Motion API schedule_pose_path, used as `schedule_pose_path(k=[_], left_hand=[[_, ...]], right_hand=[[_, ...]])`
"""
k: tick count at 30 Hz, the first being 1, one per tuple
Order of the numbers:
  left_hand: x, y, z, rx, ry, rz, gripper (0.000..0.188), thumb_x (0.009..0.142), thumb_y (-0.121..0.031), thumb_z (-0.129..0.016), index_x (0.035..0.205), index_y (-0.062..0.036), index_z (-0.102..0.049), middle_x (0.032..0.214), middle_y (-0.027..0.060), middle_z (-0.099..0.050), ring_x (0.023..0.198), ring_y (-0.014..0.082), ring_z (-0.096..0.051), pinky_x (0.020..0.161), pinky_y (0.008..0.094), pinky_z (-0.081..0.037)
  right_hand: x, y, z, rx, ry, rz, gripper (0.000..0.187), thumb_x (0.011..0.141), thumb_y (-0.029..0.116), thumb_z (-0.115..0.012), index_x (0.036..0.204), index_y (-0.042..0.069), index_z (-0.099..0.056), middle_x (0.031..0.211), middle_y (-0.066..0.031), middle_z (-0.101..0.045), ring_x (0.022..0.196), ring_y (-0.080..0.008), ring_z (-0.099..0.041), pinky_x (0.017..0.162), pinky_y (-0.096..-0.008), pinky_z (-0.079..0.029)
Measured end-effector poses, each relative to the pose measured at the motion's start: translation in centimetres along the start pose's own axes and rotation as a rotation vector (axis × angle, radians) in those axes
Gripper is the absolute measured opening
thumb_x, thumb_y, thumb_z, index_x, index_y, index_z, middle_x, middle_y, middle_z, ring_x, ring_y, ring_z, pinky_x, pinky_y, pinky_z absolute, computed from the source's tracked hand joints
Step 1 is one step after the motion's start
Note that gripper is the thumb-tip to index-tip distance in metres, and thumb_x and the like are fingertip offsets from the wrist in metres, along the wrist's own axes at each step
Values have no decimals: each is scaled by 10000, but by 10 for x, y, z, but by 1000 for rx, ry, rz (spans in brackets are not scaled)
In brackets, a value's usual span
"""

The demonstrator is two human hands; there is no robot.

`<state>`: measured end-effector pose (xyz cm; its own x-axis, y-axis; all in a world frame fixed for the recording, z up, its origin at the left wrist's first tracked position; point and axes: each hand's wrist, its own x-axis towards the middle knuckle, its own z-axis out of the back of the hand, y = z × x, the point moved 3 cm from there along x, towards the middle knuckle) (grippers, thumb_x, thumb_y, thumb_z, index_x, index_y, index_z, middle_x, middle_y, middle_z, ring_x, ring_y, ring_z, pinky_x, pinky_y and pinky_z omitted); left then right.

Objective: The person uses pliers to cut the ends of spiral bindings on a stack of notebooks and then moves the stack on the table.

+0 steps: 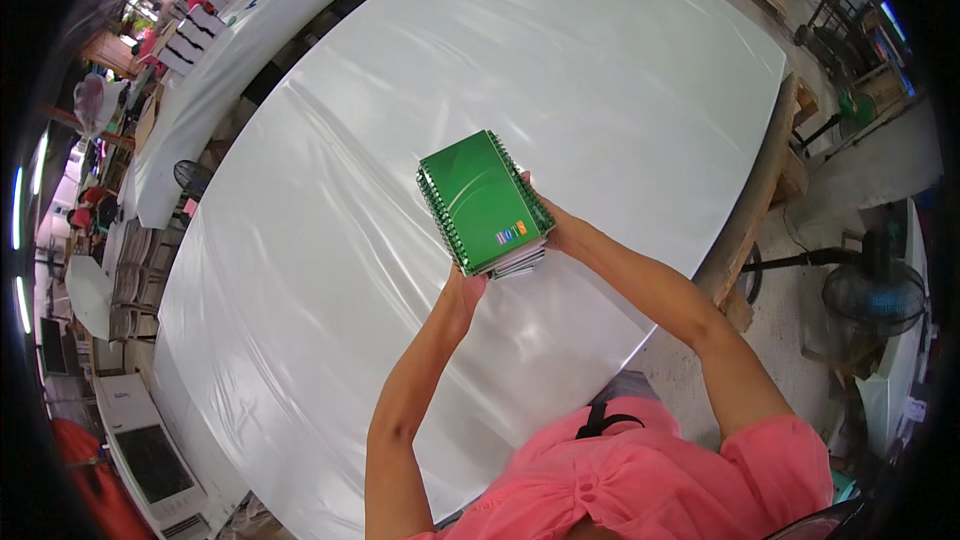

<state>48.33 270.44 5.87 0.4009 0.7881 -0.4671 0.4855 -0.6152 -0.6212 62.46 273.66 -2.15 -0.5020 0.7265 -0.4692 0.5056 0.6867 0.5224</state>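
Both my hands grip a stack of green spiral notebooks point(480, 195) over the middle of a table covered in white sheeting point(600, 70). The top cover is green with pale curved lines and small coloured letter blocks near its lower corner. Wire spirals run along both the left and right sides of the stack. My left hand point(468, 283) is at the near left corner, its fingers mostly hidden beneath the stack. Along the right side, my right hand point(553, 222) wraps the edge, with one fingertip showing by the spiral. Whether the stack touches the sheeting cannot be told.
A wooden edge point(745, 230) borders the table on the right. Beyond it stand a black fan point(873, 290) and a green fan point(855, 112). At the far left, another long white table point(215, 75) bears stacks of books, with people in red beside it. A white air cooler point(150, 455) stands lower left.
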Motion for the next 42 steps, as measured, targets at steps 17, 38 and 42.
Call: schedule_pose_path(k=[17, 38, 42], left_hand=[[144, -108, 64, -112, -76, -50, 457, 872, -421, -534, 1123, -42, -577, 1071, 122, -623, 902, 253, -632, 751, 393, -557], [112, -228, -1, 3, -232, -597, 605, 950, -539, -310, 1294, -64, -460, 1271, 120, -521, 1211, 230, -446, 1041, 363, -305], [110, -227, -22, -19, -309, -555, 574, 969, -505, -286, 1221, -41, -509, 1170, 104, -575, 1115, 219, -520, 970, 319, -382]], right_hand=[[120, 141, -86, -484, -49, -40, 1024, 680, 862, -337, 1311, 65, -465, 1363, -164, -443, 1225, -303, -420, 968, -462, -397], [112, 217, -137, -504, 2, 213, 1012, 748, 818, -277, 1394, 41, -333, 1474, -179, -253, 1379, -276, -180, 1097, -469, -206], [96, 205, -163, -383, 50, 136, 903, 810, 760, -274, 1321, 31, -419, 1371, -160, -423, 1252, -236, -408, 1035, -393, -352]])
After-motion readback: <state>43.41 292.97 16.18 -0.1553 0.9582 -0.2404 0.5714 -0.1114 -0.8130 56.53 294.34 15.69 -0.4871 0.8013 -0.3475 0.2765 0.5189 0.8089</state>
